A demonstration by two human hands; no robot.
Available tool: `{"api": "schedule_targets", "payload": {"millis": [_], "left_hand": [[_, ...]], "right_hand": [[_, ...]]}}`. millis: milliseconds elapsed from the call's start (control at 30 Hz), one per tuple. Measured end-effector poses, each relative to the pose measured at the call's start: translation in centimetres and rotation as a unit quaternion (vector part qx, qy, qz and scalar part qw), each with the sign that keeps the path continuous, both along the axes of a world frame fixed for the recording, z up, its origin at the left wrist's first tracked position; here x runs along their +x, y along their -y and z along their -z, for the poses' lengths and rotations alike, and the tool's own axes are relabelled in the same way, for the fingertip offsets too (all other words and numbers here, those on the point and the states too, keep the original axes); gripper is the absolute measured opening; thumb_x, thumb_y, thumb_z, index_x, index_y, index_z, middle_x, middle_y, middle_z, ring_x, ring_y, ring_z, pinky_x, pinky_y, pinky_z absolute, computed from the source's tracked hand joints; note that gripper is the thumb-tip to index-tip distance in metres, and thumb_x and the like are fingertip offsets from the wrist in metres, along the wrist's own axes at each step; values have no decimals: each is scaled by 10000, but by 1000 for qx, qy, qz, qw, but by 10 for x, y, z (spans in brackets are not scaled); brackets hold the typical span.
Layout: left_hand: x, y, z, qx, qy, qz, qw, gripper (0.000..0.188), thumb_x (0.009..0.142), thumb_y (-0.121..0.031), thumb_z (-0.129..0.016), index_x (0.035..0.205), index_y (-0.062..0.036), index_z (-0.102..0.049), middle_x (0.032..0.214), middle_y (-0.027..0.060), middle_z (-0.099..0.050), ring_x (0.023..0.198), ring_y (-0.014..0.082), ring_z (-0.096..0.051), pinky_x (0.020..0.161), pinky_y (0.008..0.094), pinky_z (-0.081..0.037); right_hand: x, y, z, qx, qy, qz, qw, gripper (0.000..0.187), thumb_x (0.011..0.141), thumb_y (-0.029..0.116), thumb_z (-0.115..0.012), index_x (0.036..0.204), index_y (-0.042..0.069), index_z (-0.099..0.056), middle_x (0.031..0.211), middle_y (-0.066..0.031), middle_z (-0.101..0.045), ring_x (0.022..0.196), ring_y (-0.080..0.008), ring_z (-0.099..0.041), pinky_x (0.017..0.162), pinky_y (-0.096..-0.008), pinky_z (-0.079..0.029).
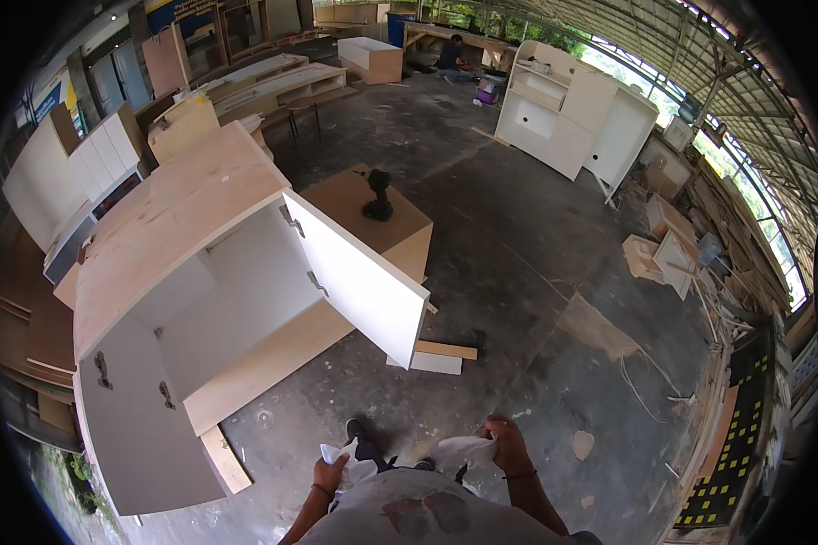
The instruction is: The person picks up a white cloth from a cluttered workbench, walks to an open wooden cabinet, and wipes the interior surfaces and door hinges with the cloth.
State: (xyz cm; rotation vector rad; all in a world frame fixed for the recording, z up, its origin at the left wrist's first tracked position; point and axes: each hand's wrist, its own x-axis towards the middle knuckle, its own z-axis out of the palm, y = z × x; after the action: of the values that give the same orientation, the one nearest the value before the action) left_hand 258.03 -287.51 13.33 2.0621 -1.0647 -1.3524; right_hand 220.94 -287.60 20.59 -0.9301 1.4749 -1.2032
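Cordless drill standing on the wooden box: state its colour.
The cordless drill is black, best seen in the head view.

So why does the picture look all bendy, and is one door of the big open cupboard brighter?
In the head view, the fisheye lens curves the cupboard's edges; also in the head view, its right door shines bright white, while its left door looks dull grey; in that same view, the daylight outside is washed out.
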Motion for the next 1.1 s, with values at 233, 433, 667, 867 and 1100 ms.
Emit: {"api": "schedule_targets", "payload": {"millis": [233,433,667,867,1100], "left_hand": [[-2,17,37,27,-34,-5,999,447,676,-362,-690,865,40,-641,799,149,-654,741,211,-629,657,345,-479],[-17,51,30,49,-46,-17,998,450,676,-374,-691,846,39,-636,795,137,-650,707,214,-612,637,345,-473],[-30,26,57,60,-103,-240,963,335,706,-279,-693,828,28,-637,755,61,-626,669,150,-565,594,314,-448],[-82,8,28,71,-35,-411,908,302,718,-296,-673,760,3,-648,692,39,-611,638,136,-554,569,304,-435],[-170,-41,23,83,68,-478,871,340,708,-326,-643,745,12,-641,665,90,-631,619,196,-595,576,362,-444]], "right_hand": [[-8,89,6,-24,145,50,988,80,786,117,-528,804,39,-527,728,-46,-509,686,-135,-489,643,-270,-411],[-12,170,-2,44,254,19,966,102,799,152,-526,785,51,-516,740,-31,-490,698,-124,-470,670,-264,-404],[-13,313,60,-283,-326,-211,877,116,737,101,-575,838,46,-558,799,-81,-563,751,-186,-545,682,-307,-442],[8,438,146,-277,-340,-257,861,182,624,62,-617,796,48,-557,772,-130,-590,718,-224,-570,649,-336,-451],[63,566,149,-228,-278,-331,873,121,766,169,-530,758,52,-564,759,-98,-559,701,-207,-537,648,-346,-440]]}}
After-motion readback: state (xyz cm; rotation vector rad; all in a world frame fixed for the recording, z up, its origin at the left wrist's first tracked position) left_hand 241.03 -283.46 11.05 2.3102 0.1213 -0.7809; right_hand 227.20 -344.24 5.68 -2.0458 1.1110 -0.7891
